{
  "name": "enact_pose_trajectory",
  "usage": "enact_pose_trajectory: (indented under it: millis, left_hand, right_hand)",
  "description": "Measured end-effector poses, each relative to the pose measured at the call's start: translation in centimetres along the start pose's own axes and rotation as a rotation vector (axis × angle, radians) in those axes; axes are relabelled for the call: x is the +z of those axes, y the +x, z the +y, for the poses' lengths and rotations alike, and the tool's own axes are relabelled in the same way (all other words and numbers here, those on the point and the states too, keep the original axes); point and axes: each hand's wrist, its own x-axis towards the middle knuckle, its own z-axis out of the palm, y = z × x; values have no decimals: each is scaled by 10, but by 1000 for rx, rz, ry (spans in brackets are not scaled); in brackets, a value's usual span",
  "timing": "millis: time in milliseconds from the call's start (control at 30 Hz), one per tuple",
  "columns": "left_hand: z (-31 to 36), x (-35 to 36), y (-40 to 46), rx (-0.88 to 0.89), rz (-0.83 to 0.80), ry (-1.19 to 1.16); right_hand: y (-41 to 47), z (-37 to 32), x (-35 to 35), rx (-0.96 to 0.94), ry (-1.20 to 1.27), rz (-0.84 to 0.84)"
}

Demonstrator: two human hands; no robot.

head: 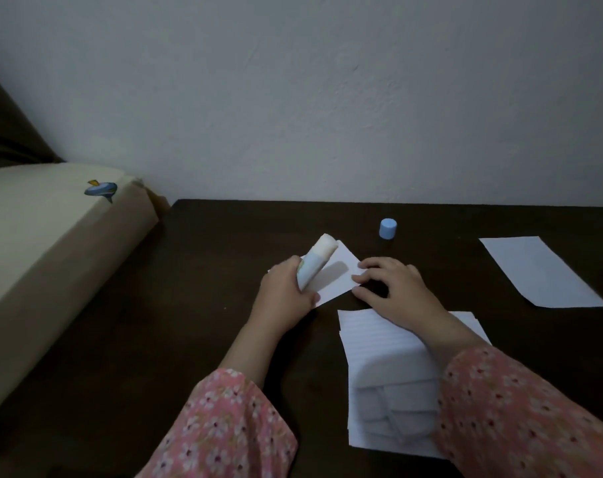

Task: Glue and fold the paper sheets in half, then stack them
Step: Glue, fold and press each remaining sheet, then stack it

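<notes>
A small white paper sheet (334, 274) lies on the dark table (189, 288) between my hands. My left hand (286, 294) grips an uncapped glue stick (315, 262), its white tip pointing up and away over the sheet. My right hand (389, 288) presses the sheet's right corner with its fingertips. The glue's blue cap (387, 228) stands apart behind the sheet. A stack of lined paper sheets (372, 343) lies near me under my right forearm. One white paper (541, 270) lies at the far right.
A large cardboard box (51, 243) with a sticker borders the table's left side. A whitish object (393, 395) rests on the lined stack. The wall (327, 98) rises right behind the table's back edge.
</notes>
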Motion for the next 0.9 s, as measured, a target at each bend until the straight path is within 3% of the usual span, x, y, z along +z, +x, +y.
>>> enact_pose_trajectory:
  millis: [167,267,333,433,500,600,833,900]
  left_hand:
    - [-6,0,12,-109,193,165]
    - [-9,1,15,-125,245,185]
    - [-6,0,13,-68,255,62]
    - [4,-2,8,4,78,-307]
    - [7,-3,6,54,-9,-330]
    - [4,-3,6,79,30,-363]
    - [16,1,1,82,130,-867]
    - [18,3,1,65,125,-853]
  right_hand:
    - [-2,5,11,49,101,144]
    - [1,8,12,56,-19,107]
    - [4,8,12,63,-71,81]
    - [5,7,12,80,-68,44]
    - [5,7,12,77,-63,35]
    - [4,8,9,67,-34,14]
    - [1,9,5,31,-14,-66]
    - [2,8,5,29,-11,-85]
